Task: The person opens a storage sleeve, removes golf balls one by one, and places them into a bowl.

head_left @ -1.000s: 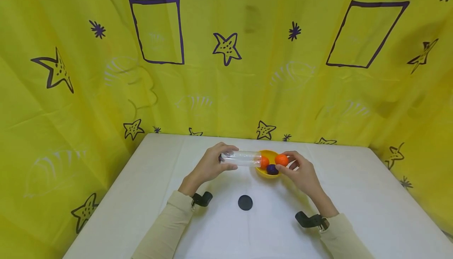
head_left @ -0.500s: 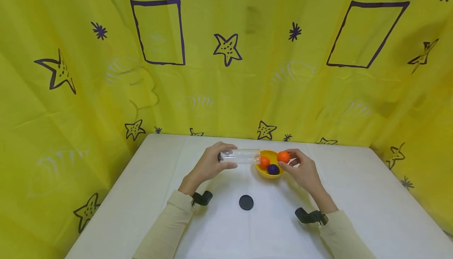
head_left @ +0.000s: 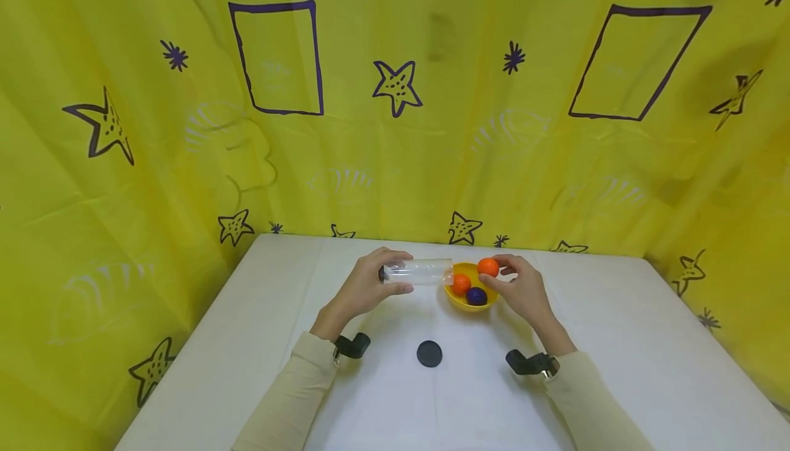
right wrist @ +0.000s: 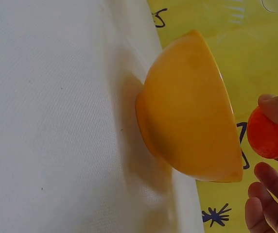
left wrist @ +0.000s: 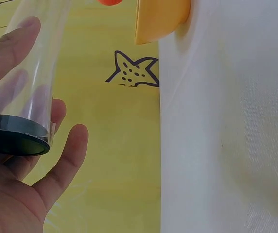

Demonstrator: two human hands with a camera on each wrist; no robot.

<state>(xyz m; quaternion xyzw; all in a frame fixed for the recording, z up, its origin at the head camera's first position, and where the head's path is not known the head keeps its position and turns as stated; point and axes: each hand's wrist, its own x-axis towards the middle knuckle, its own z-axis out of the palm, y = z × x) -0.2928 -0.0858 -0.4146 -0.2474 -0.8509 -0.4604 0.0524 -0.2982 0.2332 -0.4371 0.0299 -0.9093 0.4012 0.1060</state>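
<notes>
My left hand [head_left: 365,282] grips a clear plastic tube [head_left: 426,272] near its black base [left wrist: 16,141], holding it on its side above the table. The tube's far end points right and overlaps the yellow bowl's left rim in the head view. My right hand [head_left: 521,288] pinches an orange ball [head_left: 488,267] between thumb and fingers, just above the bowl's right side. Inside the yellow bowl [head_left: 469,308] lie another orange ball [head_left: 461,284] and a dark purple ball [head_left: 476,296]. The right wrist view shows the held ball beyond the bowl's rim.
A black round disc [head_left: 429,354] lies flat on the white-covered table [head_left: 382,403], in front of the bowl. Yellow curtain [head_left: 444,163] with drawn stars hangs behind the table and along both sides. Black wrist cameras sit on both forearms.
My right hand, still pinching the orange ball, has shifted slightly up and then a little left over the bowl. The left hand and tube have barely moved, the tube tipping slightly upward.
</notes>
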